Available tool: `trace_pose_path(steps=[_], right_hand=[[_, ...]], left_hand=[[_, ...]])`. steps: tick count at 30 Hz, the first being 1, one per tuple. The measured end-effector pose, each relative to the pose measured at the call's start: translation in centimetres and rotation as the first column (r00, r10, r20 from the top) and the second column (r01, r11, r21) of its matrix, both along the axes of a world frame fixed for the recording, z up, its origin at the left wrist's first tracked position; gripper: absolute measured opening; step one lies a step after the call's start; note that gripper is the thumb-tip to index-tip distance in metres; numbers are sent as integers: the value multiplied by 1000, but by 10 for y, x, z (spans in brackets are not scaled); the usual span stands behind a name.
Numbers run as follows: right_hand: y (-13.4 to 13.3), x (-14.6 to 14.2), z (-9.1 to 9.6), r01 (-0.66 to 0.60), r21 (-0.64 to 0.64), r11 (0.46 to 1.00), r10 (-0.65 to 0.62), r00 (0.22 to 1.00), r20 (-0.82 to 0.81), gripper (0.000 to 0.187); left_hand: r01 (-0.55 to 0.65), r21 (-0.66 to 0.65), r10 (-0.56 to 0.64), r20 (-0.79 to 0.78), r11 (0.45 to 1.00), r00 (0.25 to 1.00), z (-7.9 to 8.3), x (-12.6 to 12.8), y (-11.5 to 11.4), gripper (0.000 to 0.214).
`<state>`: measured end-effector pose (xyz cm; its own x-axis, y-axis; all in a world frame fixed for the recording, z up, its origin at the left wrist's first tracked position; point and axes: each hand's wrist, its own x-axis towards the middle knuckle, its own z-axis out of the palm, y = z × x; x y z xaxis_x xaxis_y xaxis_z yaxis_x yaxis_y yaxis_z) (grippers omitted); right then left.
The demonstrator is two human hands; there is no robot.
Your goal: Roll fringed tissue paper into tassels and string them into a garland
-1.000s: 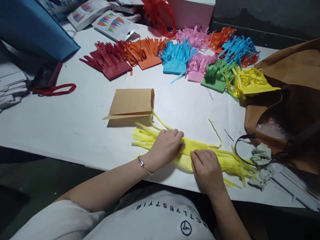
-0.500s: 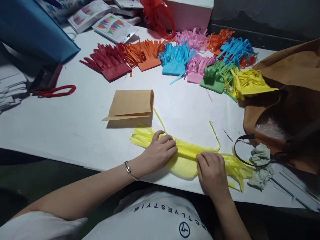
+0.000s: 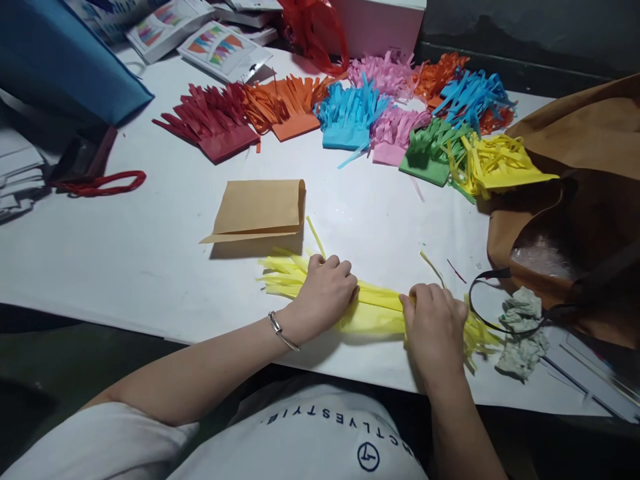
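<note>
On the white table [image 3: 150,247], at ten o'clock from the hands, lies a folded kraft sheet [image 3: 260,208]. The left hand [image 3: 327,293], a bracelet [image 3: 283,331] on its wrist, curls its fingers down over the yellow fringed paper [image 3: 375,307], which lies along the near table edge at six o'clock. The right hand [image 3: 435,327], at three o'clock from the left, closes round the same bundle, with loose strips fanning out past both fists. This looks like rolling. It would go best with even pressure from both hands, the uncut band kept straight and the thin strips not dragged, since they should tear easily. The shirt lettering [image 3: 340,419], upside down here, seems to read "CTLVESTYIE", its start hidden. The print on the packets [image 3: 223,48] at eleven o'clock is too small to read.
</note>
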<state>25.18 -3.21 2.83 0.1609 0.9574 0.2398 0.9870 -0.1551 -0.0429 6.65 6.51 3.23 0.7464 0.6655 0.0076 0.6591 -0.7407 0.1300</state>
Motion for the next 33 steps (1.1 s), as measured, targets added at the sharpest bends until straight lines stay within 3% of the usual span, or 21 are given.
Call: trace_pose_path(steps=[1,3,5,7,9,13,18,26,33], right_hand=[[0,-1,3,-22,50,998,23,1000,-8,11],[-1,-5,6,-176,99,979,183,981,-60,8],[-2,-9,5,-363,81,928,370,921,-120,14],[-3,-13,0,-442,58,895,446,885,-138,18],[-3,-14,-4,-431,75,899,437,889,-136,18],[-3,-16,-9,-388,115,915,402,901,-164,9],[-6,-20,-11,-423,51,905,426,895,-135,12],[-26,5,-12,-289,82,954,299,937,-180,8],[-11,0,-15,-93,-85,992,91,995,-26,14]], left_hand=[[2,1,-2,4,1000,1000,-1,0,0,27],[5,4,-5,7,1000,1000,-2,0,0,27],[-3,8,3,1,1000,1000,-2,0,0,27],[-14,24,14,19,1000,1000,1,-2,-2,22],[27,50,-31,81,998,996,4,-4,-3,15],[221,142,-243,166,965,956,4,-8,-6,6],[322,176,-350,162,930,923,-5,-10,-4,20],[224,-52,-209,204,973,956,-4,-21,-3,19],[42,-11,-41,58,999,997,5,-3,-10,27]])
